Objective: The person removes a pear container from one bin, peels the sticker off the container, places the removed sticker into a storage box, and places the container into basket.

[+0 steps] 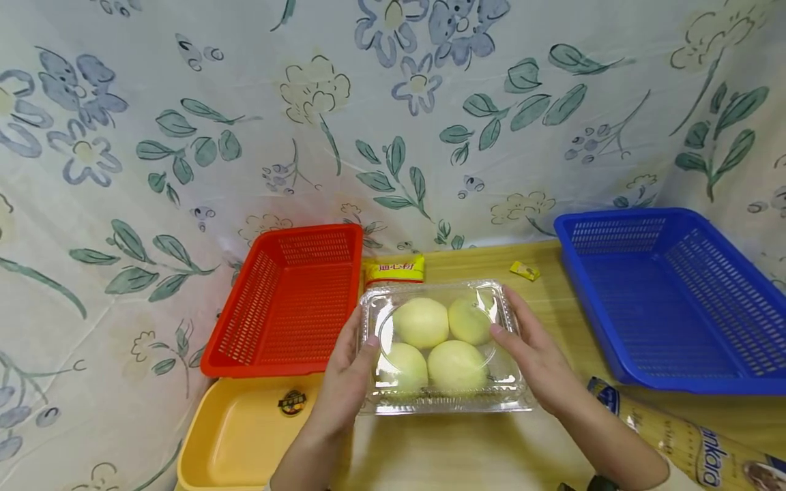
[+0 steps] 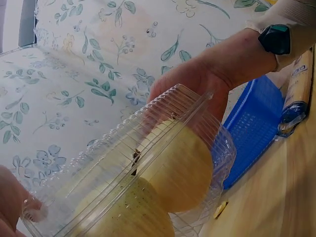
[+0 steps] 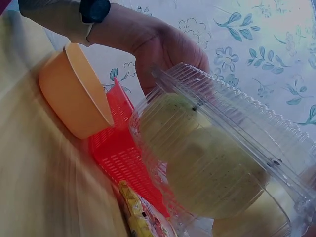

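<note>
A clear plastic clamshell box [image 1: 448, 404] of several pale yellow-green fruits [image 1: 456, 366], probably pears, is held above the table between both hands. My left hand [image 1: 345, 382] grips its left side, thumb over the lid's edge. On the opposite side my right hand [image 1: 540, 358] holds it the same way, thumb on top. The lid looks closed. Dark stems and small specks show on the fruits [image 2: 180, 170] in the left wrist view. The fingers under the box are mostly hidden in the head view.
A red basket [image 1: 276, 368] and a yellow basin [image 1: 199, 436] stand at left. Behind the box lies a yellow packet [image 1: 396, 268]; a small yellow sachet [image 1: 525, 271] is further right. A blue basket [image 1: 602, 327] stands at right, with a long pasta-like package [image 1: 675, 429] in front.
</note>
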The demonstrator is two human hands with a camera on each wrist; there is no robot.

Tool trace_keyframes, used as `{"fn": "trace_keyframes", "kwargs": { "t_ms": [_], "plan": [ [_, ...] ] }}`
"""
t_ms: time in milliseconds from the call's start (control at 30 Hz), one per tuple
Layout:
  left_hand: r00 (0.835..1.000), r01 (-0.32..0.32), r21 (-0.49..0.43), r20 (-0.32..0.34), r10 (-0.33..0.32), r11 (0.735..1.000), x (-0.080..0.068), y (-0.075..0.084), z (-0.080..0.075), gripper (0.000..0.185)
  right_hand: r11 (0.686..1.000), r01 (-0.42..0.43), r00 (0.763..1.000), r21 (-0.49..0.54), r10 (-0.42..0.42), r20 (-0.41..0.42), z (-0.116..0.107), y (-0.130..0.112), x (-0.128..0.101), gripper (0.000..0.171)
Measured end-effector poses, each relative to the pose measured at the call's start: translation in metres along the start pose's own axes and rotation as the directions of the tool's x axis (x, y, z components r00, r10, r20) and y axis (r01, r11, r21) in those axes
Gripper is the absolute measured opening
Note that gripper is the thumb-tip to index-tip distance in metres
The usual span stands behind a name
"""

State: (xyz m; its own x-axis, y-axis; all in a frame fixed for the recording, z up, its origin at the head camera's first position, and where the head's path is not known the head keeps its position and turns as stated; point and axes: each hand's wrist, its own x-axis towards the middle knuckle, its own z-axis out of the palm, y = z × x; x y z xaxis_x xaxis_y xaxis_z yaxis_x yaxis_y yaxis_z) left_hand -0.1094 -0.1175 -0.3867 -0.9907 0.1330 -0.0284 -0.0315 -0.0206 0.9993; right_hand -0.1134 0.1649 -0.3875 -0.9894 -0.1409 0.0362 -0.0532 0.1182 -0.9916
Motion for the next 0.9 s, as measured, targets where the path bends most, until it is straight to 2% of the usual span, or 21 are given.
{"fn": "trace_keyframes", "kwargs": {
  "t_ms": [167,267,433,700,900],
  "plan": [
    [0.999,-0.047,0.012,0.028,0.046,0.999,0.003,0.01,-0.022,0.063,0.999,0.006,1.0,-0.042,-0.005,0.018,0.014,-0.013,0.01,0.075],
    [0.998,-0.065,0.039,0.028,0.064,0.997,0.004,0.015,-0.037,0.062,0.994,-0.016,0.999,-0.107,0.02,0.036,0.024,-0.018,0.016,0.076],
    [1.0,-0.029,0.071,-0.001,0.029,0.997,0.002,0.025,-0.065,0.061,0.986,-0.044,0.994,-0.163,0.059,0.089,0.044,-0.021,0.026,0.079],
    [1.0,-0.006,0.153,-0.025,0.01,0.988,0.012,0.044,-0.109,0.059,0.972,0.016,0.989,-0.235,0.02,0.15,0.074,-0.033,0.049,0.085],
    [0.997,0.055,0.159,-0.066,-0.045,0.986,0.021,0.05,-0.144,0.061,0.963,0.056,0.981,-0.265,-0.003,0.196,0.097,-0.047,0.065,0.089]
  ]
}}
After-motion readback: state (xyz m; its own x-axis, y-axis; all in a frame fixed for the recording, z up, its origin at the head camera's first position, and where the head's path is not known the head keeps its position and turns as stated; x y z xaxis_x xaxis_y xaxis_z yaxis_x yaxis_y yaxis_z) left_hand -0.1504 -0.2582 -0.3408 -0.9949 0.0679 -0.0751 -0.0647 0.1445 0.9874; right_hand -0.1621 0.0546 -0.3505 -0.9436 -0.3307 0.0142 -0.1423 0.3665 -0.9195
